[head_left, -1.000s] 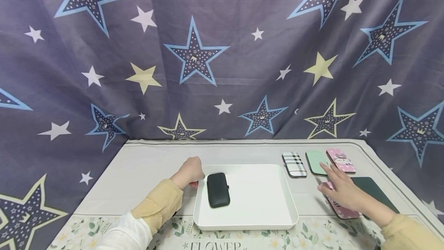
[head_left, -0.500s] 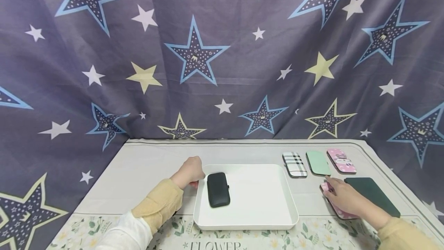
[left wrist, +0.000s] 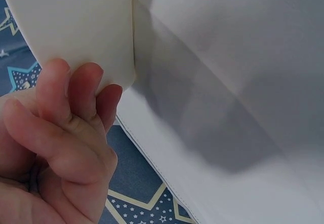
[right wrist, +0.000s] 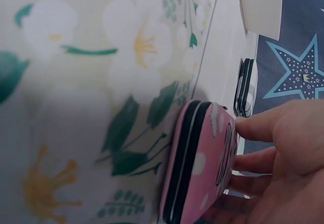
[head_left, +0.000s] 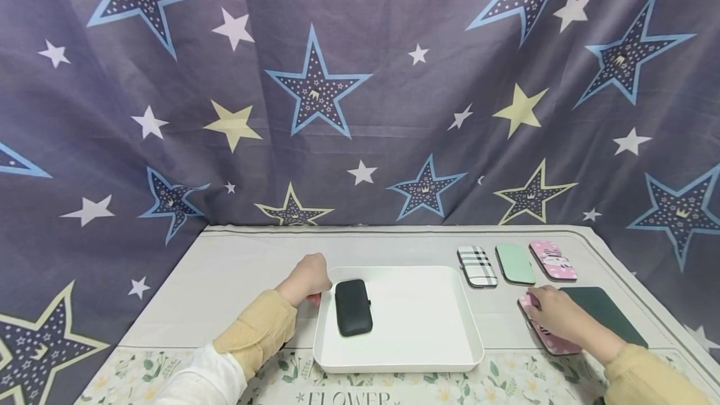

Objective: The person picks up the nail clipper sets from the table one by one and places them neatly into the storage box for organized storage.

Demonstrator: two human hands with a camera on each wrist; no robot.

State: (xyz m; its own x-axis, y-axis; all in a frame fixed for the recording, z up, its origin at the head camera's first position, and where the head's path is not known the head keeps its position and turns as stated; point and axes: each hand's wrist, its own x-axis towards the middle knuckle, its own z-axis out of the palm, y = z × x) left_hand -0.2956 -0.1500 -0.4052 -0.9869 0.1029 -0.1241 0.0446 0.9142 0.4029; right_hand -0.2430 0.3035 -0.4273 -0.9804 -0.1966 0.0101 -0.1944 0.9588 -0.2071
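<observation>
My left hand (head_left: 308,277) grips the left edge of a white tray (head_left: 422,324); in the left wrist view its curled fingers (left wrist: 83,89) lie against the tray's outer wall. A black case (head_left: 354,308) with a small clasp lies in the tray's left part. To the right, my right hand (head_left: 559,312) is over a pink dotted clasp case (head_left: 557,345) on the table. In the right wrist view the thumb and fingers bend onto the pink case (right wrist: 200,168), which has a dark, metal-lined rim. The hand hides part of its top.
Behind the right hand lie a plaid case (head_left: 478,267), a mint green case (head_left: 515,264) and another pink case (head_left: 554,260). A dark green flat item (head_left: 607,314) lies to its right. A star-patterned curtain (head_left: 360,111) hangs behind the table.
My right hand has come down and slightly back from above the mint and pink cases onto the nearer pink case, its spread fingers drawing in. The left hand and tray have stayed put.
</observation>
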